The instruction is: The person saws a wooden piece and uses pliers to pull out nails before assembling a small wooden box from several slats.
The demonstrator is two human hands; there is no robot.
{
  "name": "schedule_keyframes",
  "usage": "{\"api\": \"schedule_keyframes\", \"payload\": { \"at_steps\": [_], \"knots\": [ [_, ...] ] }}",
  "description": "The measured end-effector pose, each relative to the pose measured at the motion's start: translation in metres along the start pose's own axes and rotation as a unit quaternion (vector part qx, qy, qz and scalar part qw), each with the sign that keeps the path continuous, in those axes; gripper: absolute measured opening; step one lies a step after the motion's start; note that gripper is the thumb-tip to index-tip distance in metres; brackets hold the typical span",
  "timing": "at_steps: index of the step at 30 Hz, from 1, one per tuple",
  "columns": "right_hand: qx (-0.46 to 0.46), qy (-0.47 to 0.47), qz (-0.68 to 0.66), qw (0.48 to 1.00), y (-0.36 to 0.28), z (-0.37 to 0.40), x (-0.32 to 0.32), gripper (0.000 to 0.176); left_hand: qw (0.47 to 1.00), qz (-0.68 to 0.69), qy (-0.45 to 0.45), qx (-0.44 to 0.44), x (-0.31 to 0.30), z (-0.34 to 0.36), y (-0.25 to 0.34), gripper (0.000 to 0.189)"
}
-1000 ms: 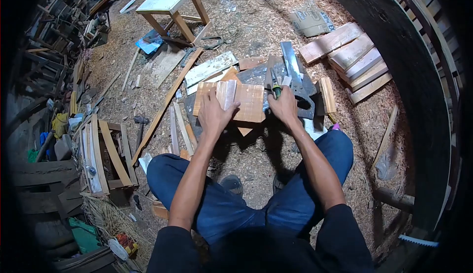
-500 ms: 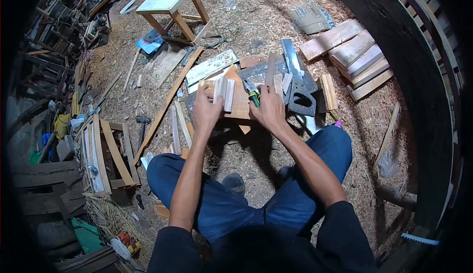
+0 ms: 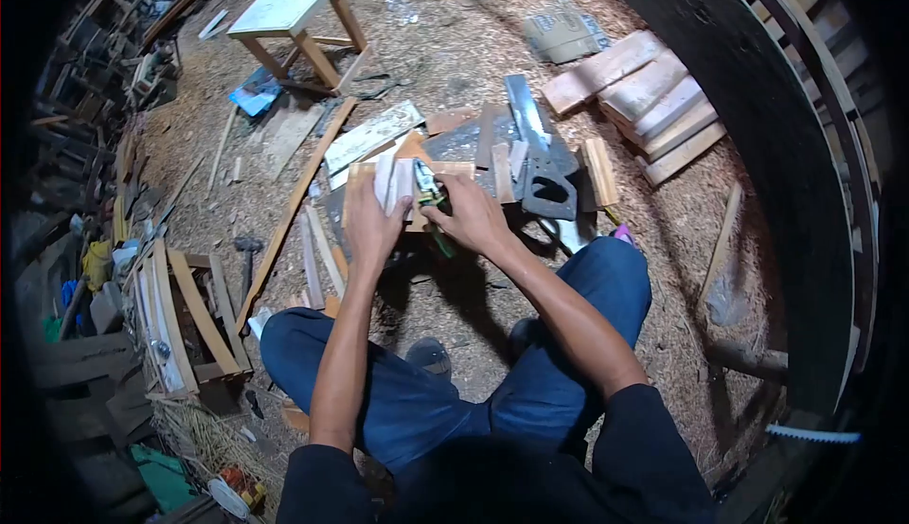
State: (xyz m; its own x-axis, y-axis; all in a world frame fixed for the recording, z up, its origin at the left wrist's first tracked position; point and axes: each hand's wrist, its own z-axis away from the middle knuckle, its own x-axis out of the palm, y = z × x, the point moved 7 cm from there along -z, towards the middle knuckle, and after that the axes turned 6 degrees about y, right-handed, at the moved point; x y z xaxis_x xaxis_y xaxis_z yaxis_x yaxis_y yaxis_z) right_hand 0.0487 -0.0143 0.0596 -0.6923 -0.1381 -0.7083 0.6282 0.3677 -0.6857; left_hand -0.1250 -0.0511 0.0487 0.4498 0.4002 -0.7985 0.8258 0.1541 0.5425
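Observation:
My left hand is closed around the near ends of two short wood strips, which lie side by side over a brown wooden block. In my right hand is a hand tool with a green-and-yellow handle and a silvery metal end. Its metal end points away from me, right beside the strips. My fingers cover the middle of the tool, so I cannot tell its exact kind. Both hands are close together over the block.
Right of the block lie a handsaw, loose wood strips and an upright wood block. Stacked boards are farther right. A small stool stands back left, a hammer lies left, and shavings cover the floor.
My right hand has moved left with the green-handled tool, bringing it against the strips. The tool's handle now points down toward me. The whole view has shifted slightly.

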Motion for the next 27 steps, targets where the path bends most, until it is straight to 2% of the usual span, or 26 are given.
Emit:
{"api": "schedule_keyframes", "payload": {
  "at_steps": [2, 3, 5, 7, 8, 9, 12, 13, 15, 18, 20, 22, 24, 27],
  "knots": [
    [0.047, 0.004, -0.035, 0.998, 0.016, -0.004, -0.016, 0.043, 0.996, -0.079, 0.026, -0.032, 0.001, 0.0, 0.0, 0.069],
    [0.07, 0.036, -0.005, 0.997, 0.029, -0.007, -0.031, 0.041, 0.997, -0.072, 0.023, -0.028, -0.002, -0.002, 0.01, 0.069],
    [0.13, 0.106, 0.058, 0.984, 0.061, -0.007, -0.069, 0.036, 0.992, -0.099, 0.068, 0.038, -0.016, -0.007, 0.038, 0.058],
    [0.19, 0.155, 0.137, 0.96, 0.091, -0.001, -0.106, 0.035, 0.995, -0.085, 0.032, 0.048, -0.009, -0.011, 0.047, 0.051],
    [0.186, 0.15, 0.165, 0.957, 0.109, 0.001, -0.115, 0.042, 0.996, -0.075, -0.004, 0.056, -0.002, -0.012, 0.052, 0.044],
    [0.209, 0.161, 0.22, 0.939, 0.127, 0.005, -0.124, 0.047, 0.995, -0.075, 0.01, 0.06, 0.002, -0.012, 0.055, 0.035],
    [0.28, 0.193, 0.304, 0.89, 0.169, 0.025, -0.142, 0.06, 0.998, -0.044, 0.003, 0.044, 0.01, -0.018, 0.059, 0.032],
    [0.279, 0.194, 0.305, 0.89, 0.179, 0.028, -0.144, 0.06, 0.998, -0.043, 0.004, 0.044, 0.011, -0.02, 0.061, 0.032],
    [0.352, 0.125, 0.285, 0.883, 0.209, 0.038, -0.141, 0.066, 0.999, -0.024, 0.01, 0.04, 0.012, -0.022, 0.063, 0.031],
    [0.343, 0.14, 0.221, 0.902, 0.235, 0.04, -0.151, 0.064, 0.999, -0.028, 0.004, 0.035, 0.011, -0.024, 0.065, 0.031],
    [0.339, 0.17, 0.211, 0.901, 0.22, 0.039, -0.178, 0.058, 0.999, -0.031, -0.005, 0.024, 0.012, -0.026, 0.06, 0.033],
    [0.288, 0.215, 0.216, 0.908, 0.191, 0.037, -0.208, 0.063, 0.999, -0.033, -0.017, 0.013, 0.015, -0.026, 0.052, 0.035],
    [0.241, 0.244, 0.227, 0.912, 0.175, 0.039, -0.227, 0.067, 0.997, -0.059, 0.026, 0.044, 0.013, -0.027, 0.054, 0.033],
    [0.204, 0.253, 0.185, 0.927, 0.153, 0.039, -0.238, 0.066, 0.999, -0.045, -0.017, 0.021, 0.015, -0.028, 0.058, 0.036]
  ]
}}
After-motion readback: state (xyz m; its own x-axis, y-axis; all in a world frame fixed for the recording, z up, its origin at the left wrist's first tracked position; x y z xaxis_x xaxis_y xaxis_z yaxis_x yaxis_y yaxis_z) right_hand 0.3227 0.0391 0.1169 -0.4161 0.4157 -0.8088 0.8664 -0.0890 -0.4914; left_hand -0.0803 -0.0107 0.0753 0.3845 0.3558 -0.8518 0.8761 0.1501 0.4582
